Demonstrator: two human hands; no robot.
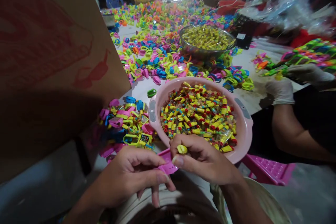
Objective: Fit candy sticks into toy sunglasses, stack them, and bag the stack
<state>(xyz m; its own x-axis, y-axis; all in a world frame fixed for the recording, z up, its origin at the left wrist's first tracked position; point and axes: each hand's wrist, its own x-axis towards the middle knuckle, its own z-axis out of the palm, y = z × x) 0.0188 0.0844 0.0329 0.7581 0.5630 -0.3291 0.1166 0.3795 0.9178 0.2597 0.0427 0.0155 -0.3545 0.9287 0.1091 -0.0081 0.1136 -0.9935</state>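
The left hand (131, 173), half-curled, pinches a bright-pink moulded plastic piece (169, 168) between thumb and fingers; the right hand (202, 159), curled nearly closed, grips a small yellow piece (182, 149) and touches the pink one's edge. Just beyond the right hand stands a pale-pink oval plastic basin (246, 136).

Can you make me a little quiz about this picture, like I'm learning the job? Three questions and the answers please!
1. True or false: the left hand holds a pink plastic piece, while the right hand holds a small yellow piece.

2. Which stands farther from these two hands?
A) the pink basin
B) the metal bowl

3. Fill in the color: the co-worker at the right wears ____ gloves.

Key:
1. True
2. B
3. white
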